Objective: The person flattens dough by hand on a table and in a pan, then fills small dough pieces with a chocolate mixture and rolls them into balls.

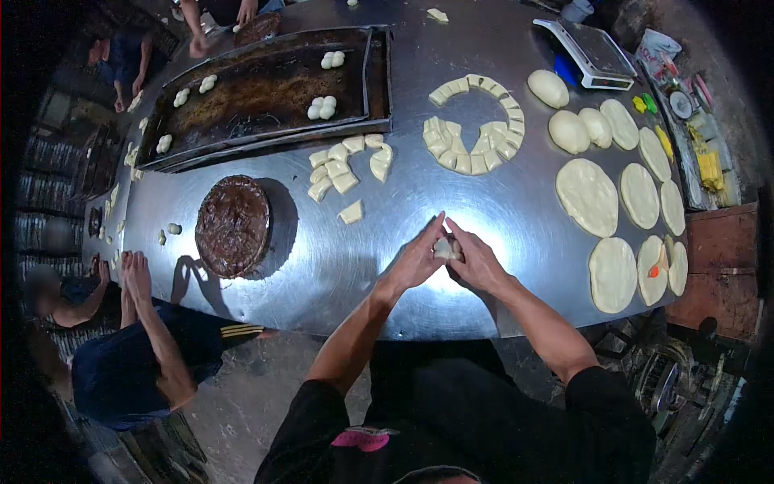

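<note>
My left hand and my right hand meet over the steel table, both pressed around one small piece of pale dough held between the palms. Just beyond them lies a single cut dough piece. Farther off sit a loose cluster of cut dough pieces and a ring of cut dough pieces.
Flattened dough rounds and dough balls line the right side. A dark round pan sits at left, a long dark baking tray with dough balls behind it, a scale at far right. Another person's hands rest on the left edge.
</note>
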Demonstrator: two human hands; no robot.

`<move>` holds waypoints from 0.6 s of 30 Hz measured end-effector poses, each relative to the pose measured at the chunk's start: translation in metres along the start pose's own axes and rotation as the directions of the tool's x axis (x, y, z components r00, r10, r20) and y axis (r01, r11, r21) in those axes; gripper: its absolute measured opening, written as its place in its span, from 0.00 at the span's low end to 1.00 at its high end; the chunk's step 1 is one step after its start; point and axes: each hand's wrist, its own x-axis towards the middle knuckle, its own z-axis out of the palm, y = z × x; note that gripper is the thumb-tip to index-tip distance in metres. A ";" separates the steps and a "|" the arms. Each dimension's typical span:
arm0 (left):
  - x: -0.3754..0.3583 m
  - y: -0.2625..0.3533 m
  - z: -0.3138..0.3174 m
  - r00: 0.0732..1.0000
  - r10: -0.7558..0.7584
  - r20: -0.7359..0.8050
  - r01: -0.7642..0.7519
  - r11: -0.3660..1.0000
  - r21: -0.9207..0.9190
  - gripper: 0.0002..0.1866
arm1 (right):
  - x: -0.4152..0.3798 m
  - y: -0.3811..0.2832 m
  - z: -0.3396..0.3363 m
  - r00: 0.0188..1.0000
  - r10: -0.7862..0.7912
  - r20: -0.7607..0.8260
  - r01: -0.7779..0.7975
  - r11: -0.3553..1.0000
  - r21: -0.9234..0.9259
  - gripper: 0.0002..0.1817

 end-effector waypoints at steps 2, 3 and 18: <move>-0.016 0.017 -0.003 0.994 0.064 -0.087 -0.056 0.994 0.091 0.47 | 0.003 -0.028 -0.020 0.968 0.128 0.214 -0.096 0.983 -0.156 0.42; -0.024 0.023 -0.010 0.975 0.142 -0.169 -0.109 0.976 0.189 0.46 | 0.008 -0.034 -0.024 0.931 0.190 0.312 -0.117 0.964 -0.239 0.43; -0.320 0.000 -0.006 0.257 -0.614 -0.746 0.327 0.782 -0.530 0.22 | 0.019 0.046 0.038 0.751 -0.629 0.199 0.660 0.704 -0.263 0.12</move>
